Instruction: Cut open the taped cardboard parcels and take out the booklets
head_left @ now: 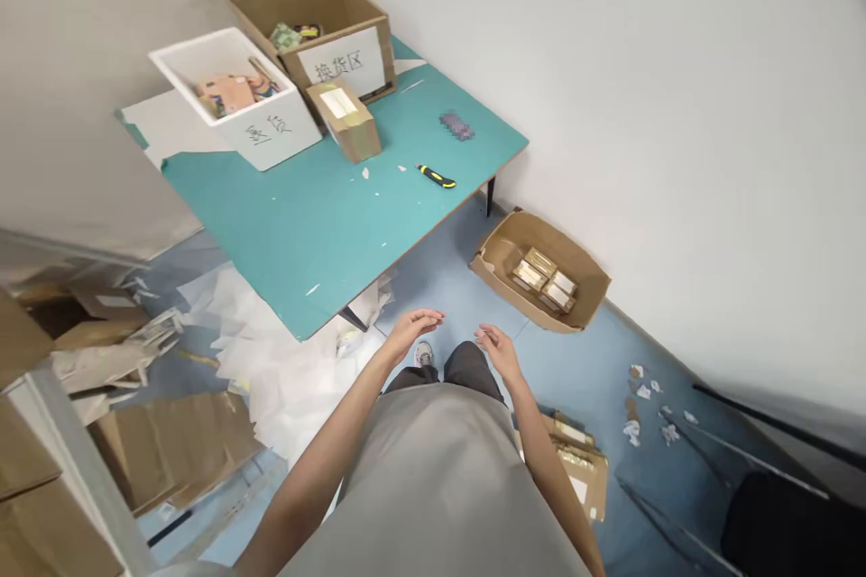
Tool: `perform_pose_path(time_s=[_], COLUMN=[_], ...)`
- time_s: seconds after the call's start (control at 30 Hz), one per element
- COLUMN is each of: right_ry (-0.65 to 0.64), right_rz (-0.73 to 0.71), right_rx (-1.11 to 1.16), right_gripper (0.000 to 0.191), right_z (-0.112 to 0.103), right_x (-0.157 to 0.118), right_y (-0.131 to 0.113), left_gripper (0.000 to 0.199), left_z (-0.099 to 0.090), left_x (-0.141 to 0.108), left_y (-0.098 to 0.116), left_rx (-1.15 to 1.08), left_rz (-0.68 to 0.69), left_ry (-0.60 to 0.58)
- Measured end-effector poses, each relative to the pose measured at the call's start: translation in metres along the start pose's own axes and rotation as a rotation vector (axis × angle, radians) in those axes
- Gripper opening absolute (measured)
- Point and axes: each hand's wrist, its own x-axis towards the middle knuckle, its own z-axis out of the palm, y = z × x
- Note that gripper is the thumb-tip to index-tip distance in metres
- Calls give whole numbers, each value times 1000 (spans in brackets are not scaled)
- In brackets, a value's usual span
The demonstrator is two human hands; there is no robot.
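Observation:
My left hand (pixel 414 329) hovers in front of my body, fingers stretched out and holding nothing. Across from it, my right hand (pixel 497 348) is also raised, its fingers slightly curled and apart with nothing between them. Beyond them, on a teal table (pixel 304 234), lies a black and yellow utility knife (pixel 437 177) near the front edge. A taped cardboard box (pixel 348 122) leans by a white bin (pixel 271 131) with packets inside. Behind it, a large cardboard box (pixel 365 63) carries a handwritten label.
An open carton (pixel 585 279) with several small parcels sits on the floor by the wall. White plastic sheets (pixel 277 370) cover the floor at left, near flattened cardboard (pixel 176 446). Parcels (pixel 582 478) lie by my right arm. A black chair (pixel 791 518) stands at lower right.

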Motion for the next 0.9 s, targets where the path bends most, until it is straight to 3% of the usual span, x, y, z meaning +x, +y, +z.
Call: perform_pose_path(time_s=[0.13, 0.3, 0.43, 0.7, 0.9], right_ry=[-143, -255, -370, -603, -616], right_rz=[-22, -44, -50, -127, -140], right_rx=[-74, -94, -117, -241, -221], right_gripper=[52, 47, 41, 35, 56], right_z=[45, 91, 129, 208, 283], right_x=[61, 162, 251, 437, 548], right_y=[-41, -95, -147, -271, -323], left_gripper=[17, 26, 28, 33, 62], left_z=[-38, -73, -97, -130, -165], left_x=[21, 67, 119, 235, 320], left_y=[22, 66, 120, 251, 324], left_rx=[-152, -252, -313, -433, -464], left_rz=[27, 108, 184, 281, 361], left_ry=[152, 293, 435, 760, 889])
